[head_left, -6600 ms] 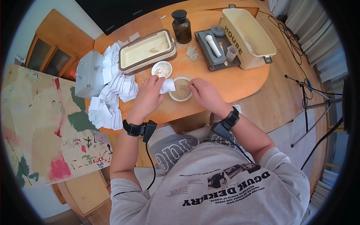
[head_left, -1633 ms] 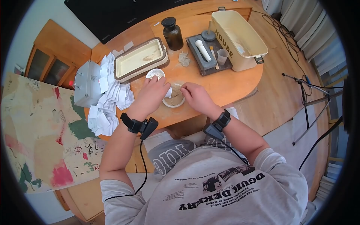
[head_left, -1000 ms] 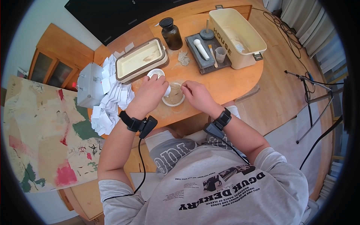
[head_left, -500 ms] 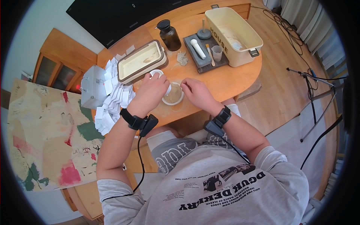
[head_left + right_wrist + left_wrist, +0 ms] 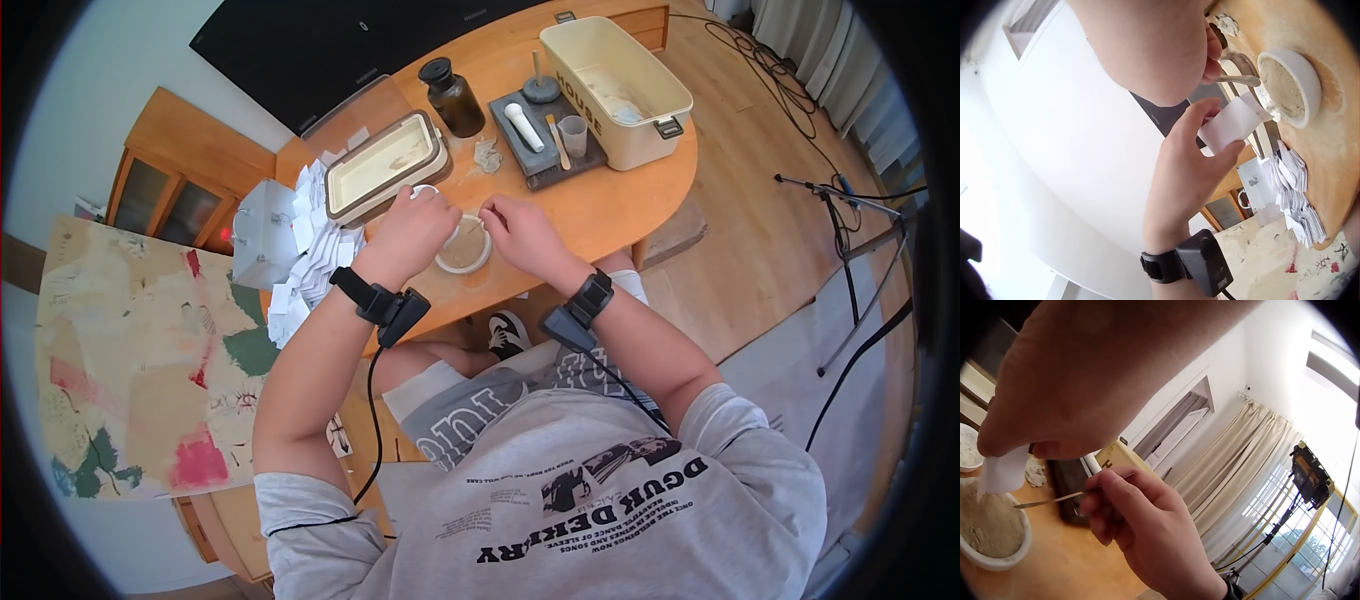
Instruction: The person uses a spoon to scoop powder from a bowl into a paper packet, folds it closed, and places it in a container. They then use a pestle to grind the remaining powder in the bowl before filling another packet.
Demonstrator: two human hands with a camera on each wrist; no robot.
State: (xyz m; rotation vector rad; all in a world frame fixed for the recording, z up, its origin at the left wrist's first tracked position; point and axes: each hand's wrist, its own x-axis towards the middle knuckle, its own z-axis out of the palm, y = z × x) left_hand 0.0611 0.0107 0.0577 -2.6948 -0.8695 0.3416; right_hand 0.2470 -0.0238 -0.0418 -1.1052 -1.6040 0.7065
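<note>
In the head view my left hand (image 5: 412, 235) is at the left rim of a white bowl (image 5: 465, 270) of brown powder. The right wrist view shows that hand pinching a folded white paper (image 5: 1232, 125), its end at the bowl. My right hand (image 5: 525, 238) is at the bowl's right side, fingers curled. In the left wrist view it pinches a thin metal spoon (image 5: 1054, 501), tip at the bowl's rim near the paper. A smaller bowl of white powder (image 5: 967, 449) stands behind, mostly hidden by the left hand in the head view.
A pile of folded white papers (image 5: 318, 255) lies beside a silver case (image 5: 262, 235). Behind stand a cream tray (image 5: 375, 172), a dark glass jar (image 5: 453, 100), a crumpled scrap (image 5: 487, 155), a grey slab with a white pestle (image 5: 523, 128), and a cream HOUSE bin (image 5: 655, 140).
Since the earliest frame, my left hand has turned over, so the paper no longer shows in the head view. Lately both hands stay at the bowl, shifting slightly as the head view moves.
</note>
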